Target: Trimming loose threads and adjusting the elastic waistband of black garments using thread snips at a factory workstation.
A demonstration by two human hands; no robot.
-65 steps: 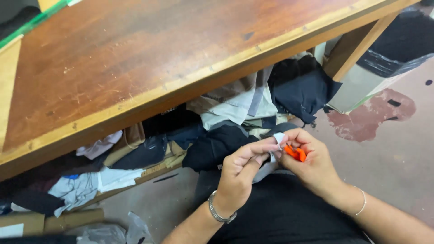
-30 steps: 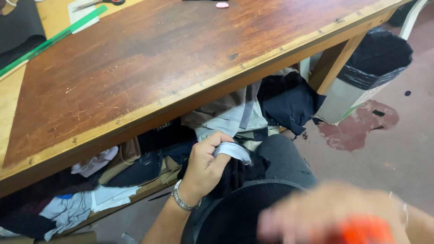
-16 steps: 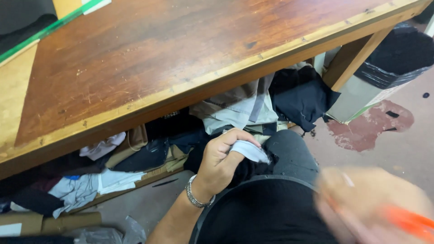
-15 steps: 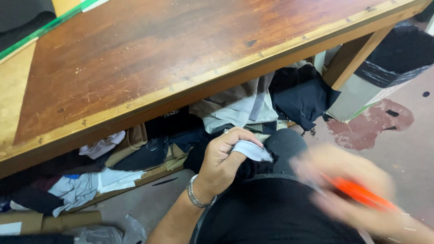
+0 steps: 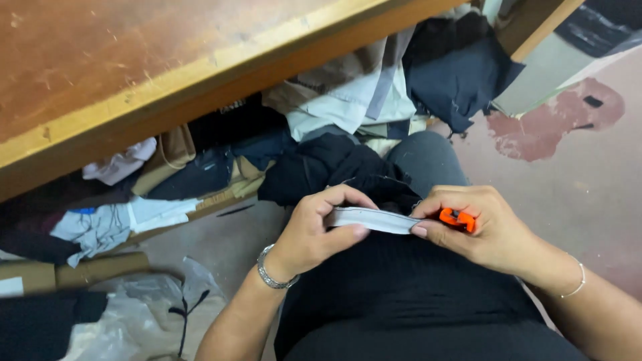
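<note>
My left hand (image 5: pixel 319 230) pinches one end of a narrow grey-white fabric strip (image 5: pixel 374 220) over my lap. My right hand (image 5: pixel 483 227) pinches the strip's other end between thumb and fingers, and it also holds a small orange tool (image 5: pixel 457 218) tucked in the fingers. The strip stretches between both hands. A piece of black fabric (image 5: pixel 348 170) lies on my knee just beyond the hands. A silver bracelet is on each wrist.
A worn wooden table (image 5: pixel 134 67) with a pale edge strip spans the top. Beneath it lie piles of cloth scraps (image 5: pixel 348 100) in grey, navy, black and white. Clear plastic bags (image 5: pixel 134 314) and cardboard lie on the floor at left. A red stain (image 5: pixel 555 120) marks the floor at right.
My right hand, which was swinging blurred with the orange tool at lower right, has come back to the strip and taken hold of its free end. The view moved closer to the lap.
</note>
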